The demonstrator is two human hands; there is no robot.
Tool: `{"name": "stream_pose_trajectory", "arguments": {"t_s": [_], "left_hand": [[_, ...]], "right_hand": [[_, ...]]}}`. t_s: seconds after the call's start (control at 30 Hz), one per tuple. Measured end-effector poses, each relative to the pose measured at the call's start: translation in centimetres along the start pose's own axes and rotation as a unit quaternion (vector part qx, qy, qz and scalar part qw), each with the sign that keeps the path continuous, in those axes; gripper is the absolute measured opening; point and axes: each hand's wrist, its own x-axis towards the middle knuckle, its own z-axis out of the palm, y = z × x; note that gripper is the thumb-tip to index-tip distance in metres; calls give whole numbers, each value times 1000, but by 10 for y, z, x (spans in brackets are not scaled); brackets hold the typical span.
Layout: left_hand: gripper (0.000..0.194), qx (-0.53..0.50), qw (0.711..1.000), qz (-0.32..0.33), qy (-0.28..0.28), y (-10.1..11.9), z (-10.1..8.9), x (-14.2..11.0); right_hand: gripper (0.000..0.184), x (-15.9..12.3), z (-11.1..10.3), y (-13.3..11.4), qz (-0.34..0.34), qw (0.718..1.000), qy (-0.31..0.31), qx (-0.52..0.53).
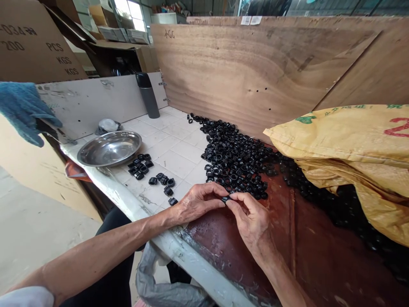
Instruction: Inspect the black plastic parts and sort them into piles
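Between the fingertips of both hands is a small black ring-shaped part (225,199), partly hidden by the fingers. My left hand (200,202) pinches it from the left with thumb and index finger. From the right, my right hand (251,213) grips it the same way. Just beyond the fingers spreads a big heap of black ring-shaped parts (234,153), lying partly on white tiles and partly on a red-brown surface. To the left of my left hand, a smaller loose group of black parts (161,179) rests on the tiles.
A shallow steel bowl (110,149) stands at the left, with a dark flask (148,96) behind it. A wooden board (255,72) walls off the back. On the right, a yellow woven sack (348,145) lies over more black parts. A blue cloth (27,106) hangs at far left.
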Motion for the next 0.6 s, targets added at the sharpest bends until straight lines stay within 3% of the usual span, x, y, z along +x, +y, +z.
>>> {"name": "stream_pose_trajectory", "arguments": {"t_s": [0.3,0.43,0.6], "left_hand": [[30,-89,988,-127,23,9,1,-2],[26,-89,991,-94,15,6,1,-1],[23,-81,995,-52,2,4,1,-1]], "right_hand": [[12,2,-2,-8,-69,996,19,57],[9,2,1,-3,-1,995,43,94],[31,0,1,-1,105,985,29,137]]}}
